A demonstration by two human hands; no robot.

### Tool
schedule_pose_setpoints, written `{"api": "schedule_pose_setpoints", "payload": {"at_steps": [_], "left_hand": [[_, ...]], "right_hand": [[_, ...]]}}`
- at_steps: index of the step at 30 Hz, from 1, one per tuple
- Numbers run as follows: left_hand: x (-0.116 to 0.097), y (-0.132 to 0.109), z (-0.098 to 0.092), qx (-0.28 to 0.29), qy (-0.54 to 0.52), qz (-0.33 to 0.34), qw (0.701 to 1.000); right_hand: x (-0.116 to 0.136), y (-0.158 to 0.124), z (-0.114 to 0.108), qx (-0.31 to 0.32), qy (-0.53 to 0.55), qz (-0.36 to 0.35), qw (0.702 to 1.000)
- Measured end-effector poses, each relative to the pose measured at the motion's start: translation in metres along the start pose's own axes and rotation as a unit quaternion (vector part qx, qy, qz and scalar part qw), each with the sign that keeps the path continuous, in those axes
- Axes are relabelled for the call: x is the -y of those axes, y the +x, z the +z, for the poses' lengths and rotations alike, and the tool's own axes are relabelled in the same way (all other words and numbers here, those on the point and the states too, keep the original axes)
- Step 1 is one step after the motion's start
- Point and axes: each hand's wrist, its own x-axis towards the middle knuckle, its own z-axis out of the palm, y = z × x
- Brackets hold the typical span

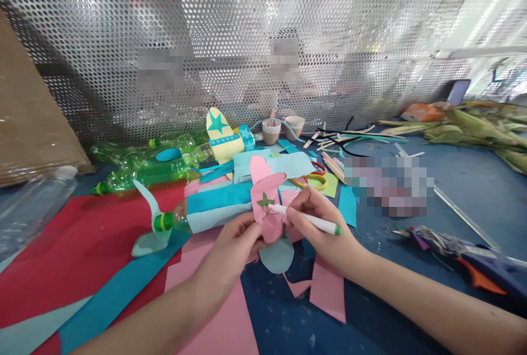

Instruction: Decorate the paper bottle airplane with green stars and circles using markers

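A pink paper cutout [269,209] with rounded lobes stands nearly upright at the centre of the view, with a small green star [265,200] on its face. The left hand [233,248] is just below and left of it, thumb and fingers closed on its lower edge. The right hand [321,229] is just to its right, fingers curled shut around a white marker [307,219] with a green end; the marker's tip touches the star.

Right behind the cutout lies a clear plastic bottle [206,212] wrapped in blue paper, on its side with a green cap and a pale blue propeller [150,223] at its left end. It rests on red paper [74,251], with pink paper [222,322] nearer the person, all spread on the blue counter [473,185]. Farther back lie green bottles [144,171], a yellow wing piece [220,135] bearing a teal star, two paper cups [272,131] and yellow-handled scissors [313,180]. Corn husks [473,124] lie far right, and a perforated metal screen [247,26] stands behind everything.
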Motion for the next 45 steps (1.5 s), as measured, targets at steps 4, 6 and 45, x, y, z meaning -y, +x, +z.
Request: {"api": "schedule_pose_setpoints", "payload": {"at_steps": [4,6,45], "left_hand": [[0.0016,-0.0011,-0.0001,0.01,-0.009,0.008,1.0],[0.0015,-0.0017,0.0004,0.01,-0.016,0.016,1.0],[0.002,-0.0016,-0.0002,0.008,-0.002,0.004,1.0]], "right_hand": [[0.0003,0.0,0.0001,0.003,0.001,-0.002,1.0],[0.0003,-0.0003,0.0004,0.001,0.002,0.0,1.0],[-0.0007,-0.0006,0.0005,-0.002,-0.002,0.01,1.0]]}}
